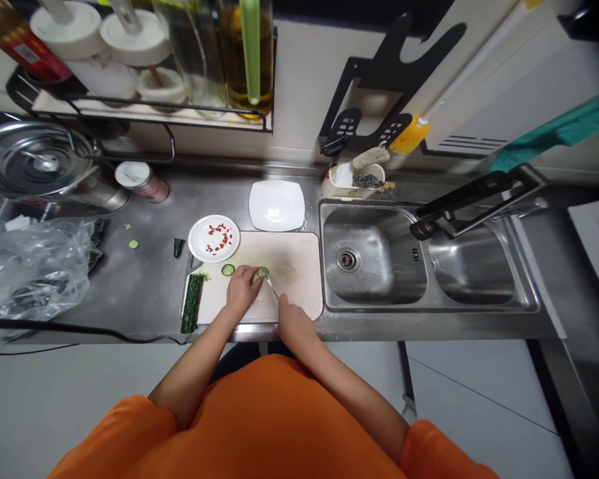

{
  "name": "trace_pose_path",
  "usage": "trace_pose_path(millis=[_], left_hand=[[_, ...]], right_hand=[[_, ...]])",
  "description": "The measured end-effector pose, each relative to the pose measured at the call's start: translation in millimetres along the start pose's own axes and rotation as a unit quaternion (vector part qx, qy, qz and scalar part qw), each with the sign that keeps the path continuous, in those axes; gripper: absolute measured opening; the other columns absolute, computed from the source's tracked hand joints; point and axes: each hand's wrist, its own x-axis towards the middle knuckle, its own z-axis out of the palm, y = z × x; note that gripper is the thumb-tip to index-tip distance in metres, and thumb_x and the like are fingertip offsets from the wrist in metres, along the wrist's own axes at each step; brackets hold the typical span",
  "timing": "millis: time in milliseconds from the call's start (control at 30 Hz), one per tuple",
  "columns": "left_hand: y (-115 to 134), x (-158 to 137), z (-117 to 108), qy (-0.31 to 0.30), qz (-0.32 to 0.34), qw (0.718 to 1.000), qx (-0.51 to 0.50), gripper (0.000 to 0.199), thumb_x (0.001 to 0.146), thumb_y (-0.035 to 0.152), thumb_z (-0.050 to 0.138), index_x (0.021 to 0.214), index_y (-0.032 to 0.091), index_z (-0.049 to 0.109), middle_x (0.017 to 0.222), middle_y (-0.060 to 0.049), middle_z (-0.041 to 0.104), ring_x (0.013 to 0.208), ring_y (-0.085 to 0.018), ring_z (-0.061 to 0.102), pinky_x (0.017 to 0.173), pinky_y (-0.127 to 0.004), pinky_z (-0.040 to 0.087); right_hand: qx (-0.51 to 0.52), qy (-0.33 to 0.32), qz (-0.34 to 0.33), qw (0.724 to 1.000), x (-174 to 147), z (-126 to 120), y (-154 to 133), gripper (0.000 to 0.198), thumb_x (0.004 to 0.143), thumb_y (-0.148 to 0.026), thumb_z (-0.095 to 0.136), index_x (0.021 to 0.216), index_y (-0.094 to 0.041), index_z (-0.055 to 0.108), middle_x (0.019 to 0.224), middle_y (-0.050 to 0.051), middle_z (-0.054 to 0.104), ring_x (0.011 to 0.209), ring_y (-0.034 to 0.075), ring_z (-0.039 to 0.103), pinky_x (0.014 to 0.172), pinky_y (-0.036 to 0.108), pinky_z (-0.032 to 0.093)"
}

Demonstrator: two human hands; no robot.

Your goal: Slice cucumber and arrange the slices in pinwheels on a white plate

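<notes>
Over the white cutting board (299, 253), my left hand (242, 290) pinches a small piece of cucumber (262, 272). My right hand (294, 322) is closed around the handle of a small knife (272, 286), whose blade reaches to that piece. A cucumber slice (228, 269) lies on the board just left of my left hand. At the board's left end rests a longer length of dark green cucumber (192, 304). A round white plate (194, 243) with small red pieces overlaps the board's upper left corner. Behind the board stands a square white plate (276, 205).
A double steel sink (374, 259) with a dark faucet (429, 223) adjoins the board on the right. To the left are a cucumber end (178, 247), a can (142, 181), a plastic bag (40, 259) and a lidded pot (44, 159). Above hangs a seasoning rack (154, 113).
</notes>
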Motion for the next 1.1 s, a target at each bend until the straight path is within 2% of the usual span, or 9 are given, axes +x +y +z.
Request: trace_pose_path(millis=[367, 633, 833, 1100], left_hand=[[0.6, -0.3, -0.4, 0.004, 0.007, 1.0, -0.003, 0.027, 0.084, 0.027, 0.054, 0.107, 0.02, 0.066, 0.098, -0.007, 0.063, 0.096, -0.02, 0.057, 0.089, -0.031, 0.045], [1.6, 1.0, -0.9, -0.006, -0.006, 1.0, -0.007, 0.027, 0.083, 0.027, 0.054, 0.106, 0.021, 0.066, 0.098, -0.007, 0.063, 0.097, -0.02, 0.057, 0.09, -0.031, 0.044], [4.3, 1.6, -3.2, -0.011, -0.019, 1.0, -0.011, 0.026, 0.082, 0.027, 0.055, 0.105, 0.021, 0.066, 0.099, -0.007, 0.063, 0.098, -0.021, 0.057, 0.09, -0.032, 0.045], [6.0, 5.8, -3.1, -0.013, -0.039, 0.999, -0.006, 0.023, 0.078, 0.026, 0.059, 0.099, 0.02, 0.065, 0.099, -0.008, 0.063, 0.098, -0.022, 0.057, 0.09, -0.034, 0.044]], right_hand=[[0.004, -0.002, 0.008, 1.0, 2.0, 0.2, -3.2, 0.034, 0.087, 0.0, 0.031, 0.117, -0.013, 0.041, 0.096, 0.016, 0.067, 0.098, 0.024, 0.064, 0.073, 0.03, 0.047], [0.007, -0.009, -0.009, 1.0, 2.7, -4.0, -7.0, 0.034, 0.087, 0.001, 0.029, 0.117, -0.011, 0.041, 0.098, 0.017, 0.065, 0.098, 0.023, 0.064, 0.074, 0.03, 0.046], [0.004, 0.0, -0.025, 1.0, 1.3, 0.5, -1.7, 0.036, 0.086, 0.0, 0.031, 0.12, -0.01, 0.041, 0.099, 0.017, 0.065, 0.101, 0.025, 0.062, 0.077, 0.031, 0.046], [-0.01, -0.026, -0.006, 1.0, -15.1, 5.6, 10.2, 0.034, 0.087, -0.001, 0.031, 0.118, -0.011, 0.042, 0.098, 0.017, 0.065, 0.101, 0.025, 0.063, 0.077, 0.031, 0.046]])
